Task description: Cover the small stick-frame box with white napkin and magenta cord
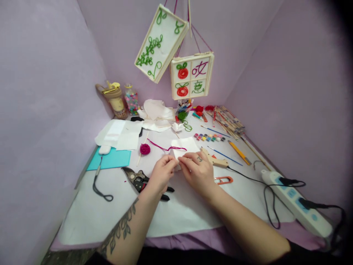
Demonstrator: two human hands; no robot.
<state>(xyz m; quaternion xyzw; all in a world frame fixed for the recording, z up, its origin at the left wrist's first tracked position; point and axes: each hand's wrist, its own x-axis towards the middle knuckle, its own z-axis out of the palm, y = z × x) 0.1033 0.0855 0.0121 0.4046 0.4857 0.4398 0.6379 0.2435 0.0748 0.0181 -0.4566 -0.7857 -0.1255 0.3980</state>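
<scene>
My left hand (164, 171) and my right hand (199, 171) are close together over the middle of the table, each with its fingertips pinched. Whatever lies between the fingers is too small or hidden to make out. Just beyond them is a piece of white paper (190, 144), partly covered by my right hand. A strand of magenta yarn (165, 148) runs across its left part. The ball of magenta yarn (145, 149) sits to the left. Black-handled pruning shears (138, 179) lie partly under my left forearm. Beside my right hand are a glue gun (217, 161) and an orange cutter (226, 180).
A power strip (296, 202) with black cords occupies the right edge. Paintbrushes (224, 155), a yellow knife (239, 152) and paint pots (209, 137) lie at right. Two decorated frames (162, 44) hang above the back. A teal board (116, 161) lies at left.
</scene>
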